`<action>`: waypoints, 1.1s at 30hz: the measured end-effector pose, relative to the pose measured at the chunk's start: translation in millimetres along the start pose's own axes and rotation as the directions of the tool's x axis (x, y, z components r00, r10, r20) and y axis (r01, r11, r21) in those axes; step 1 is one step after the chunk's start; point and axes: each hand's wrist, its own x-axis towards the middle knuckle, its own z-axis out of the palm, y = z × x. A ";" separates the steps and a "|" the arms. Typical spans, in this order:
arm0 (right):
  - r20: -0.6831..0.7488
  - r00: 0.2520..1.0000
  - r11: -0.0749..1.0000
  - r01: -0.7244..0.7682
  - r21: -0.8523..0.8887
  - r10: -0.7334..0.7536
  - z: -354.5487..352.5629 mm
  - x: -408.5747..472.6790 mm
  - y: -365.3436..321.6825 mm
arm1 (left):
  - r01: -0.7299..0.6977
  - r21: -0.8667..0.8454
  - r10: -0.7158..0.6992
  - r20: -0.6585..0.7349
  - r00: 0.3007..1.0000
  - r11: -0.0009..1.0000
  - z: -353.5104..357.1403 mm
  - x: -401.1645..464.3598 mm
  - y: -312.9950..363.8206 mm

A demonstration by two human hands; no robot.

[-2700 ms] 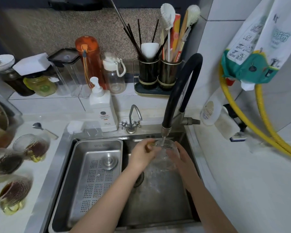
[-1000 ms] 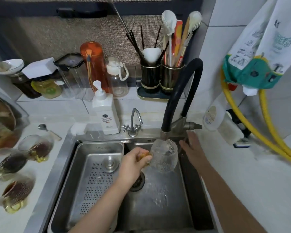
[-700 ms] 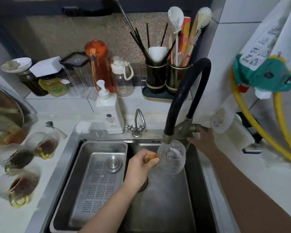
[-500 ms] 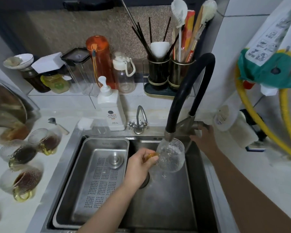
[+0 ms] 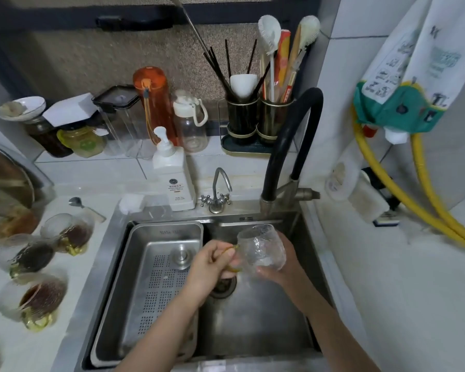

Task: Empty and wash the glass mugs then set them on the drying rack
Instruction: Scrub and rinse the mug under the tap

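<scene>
1. Mug [image 5: 259,248]: clear textured glass with an amber handle, held over the sink [image 5: 253,331] basin, above the drain [image 5: 222,287]. Its mouth tilts toward 11 o'clock, just below the spout of the black faucet [image 5: 282,146].
2. Left hand [image 5: 212,267]: closed on the mug handle, at the mug's 9 o'clock side.
3. Right hand [image 5: 282,267]: cupped against the mug body from 4 o'clock, fingers wrapped under the glass.
4. Tray [image 5: 151,277]: perforated steel insert occupying the sink's 9 o'clock half. It holds no mug.
5. Dirty mugs: three more glass mugs stand on the counter [image 5: 414,304] at 9 o'clock of the sink, each with dark residue: one nearest the sink [image 5: 70,233], one beside it [image 5: 27,256], one toward 8 o'clock [image 5: 35,299].
6. Spoon [image 5: 83,206]: lies on the counter at 12 o'clock of those mugs.
7. Soap bottle [image 5: 172,173]: white pump dispenser at the sink's rear rim, 11 o'clock of the held mug, beside a small chrome tap [image 5: 218,191].
8. Utensil holders [image 5: 258,119]: two dark cups on the ledge at 12 o'clock.
9. Yellow hose [image 5: 414,189]: runs along the wall at 3 o'clock.
</scene>
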 end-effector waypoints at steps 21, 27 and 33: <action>-0.317 0.940 0.771 -0.107 -0.627 -0.127 73.0 -52.2 -26.5 | -0.105 0.225 0.063 0.187 0.980 0.969 -14.2 -61.7 -5.8; -0.376 0.917 0.777 -0.141 -0.613 -0.130 88.7 -63.8 -30.0 | 0.093 0.111 -0.113 0.183 0.977 0.989 -21.6 -68.9 -12.1; -0.263 0.962 0.924 -0.034 -0.380 -0.073 84.4 -85.1 -36.9 | 0.109 0.152 -0.137 0.186 0.973 0.982 -27.0 -76.4 -5.6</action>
